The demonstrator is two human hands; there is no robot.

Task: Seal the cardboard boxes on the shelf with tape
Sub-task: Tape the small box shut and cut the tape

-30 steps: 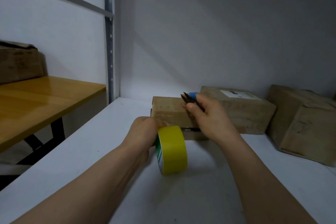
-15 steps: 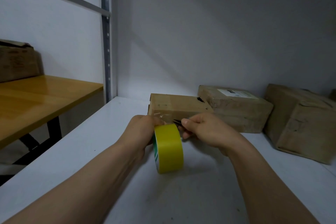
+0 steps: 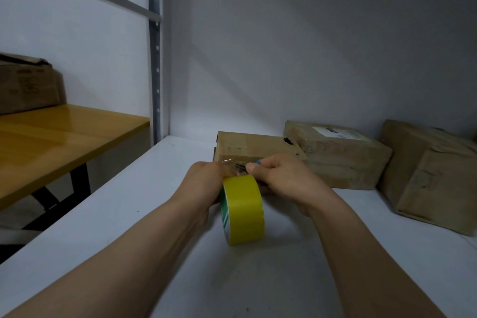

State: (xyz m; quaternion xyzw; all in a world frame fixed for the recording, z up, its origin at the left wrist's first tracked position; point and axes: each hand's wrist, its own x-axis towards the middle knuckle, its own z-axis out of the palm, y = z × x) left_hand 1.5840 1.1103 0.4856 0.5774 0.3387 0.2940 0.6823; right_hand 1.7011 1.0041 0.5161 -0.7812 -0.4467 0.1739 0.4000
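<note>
Head view, near to far. Two forearms reach in from the lower edge over the white shelf [image 3: 129, 214]. The left hand [image 3: 206, 181] grips the yellow tape roll [image 3: 244, 210] at its upper left rim. The roll stands on edge, its green-and-white side facing left and its axis running left to right. Whether its lower rim touches the shelf cannot be told. The right hand [image 3: 281, 178], just beside the roll on its far right, is curled round a blue-handled tool [image 3: 258, 161], probably scissors; only a sliver of handle and some dark metal show between the two hands. Directly beyond both hands, touching or nearly so, lies the nearest cardboard box [image 3: 247, 147], long axis across the view, near face toward the person. A glint there suggests a short strip of tape stretched from roll to box, so the coming cut likely turns on the tool crossing that strip between the hands; the right hand is the nearer to it. The strip, its end on the box and the box's seam are hard to make out. Farther right sit a labelled cardboard box [image 3: 343, 160] and a larger cardboard box [image 3: 433, 178]. At far left, a wooden desk [image 3: 64, 134] carries another carton [image 3: 25, 85], which is cut off by the frame.
</note>
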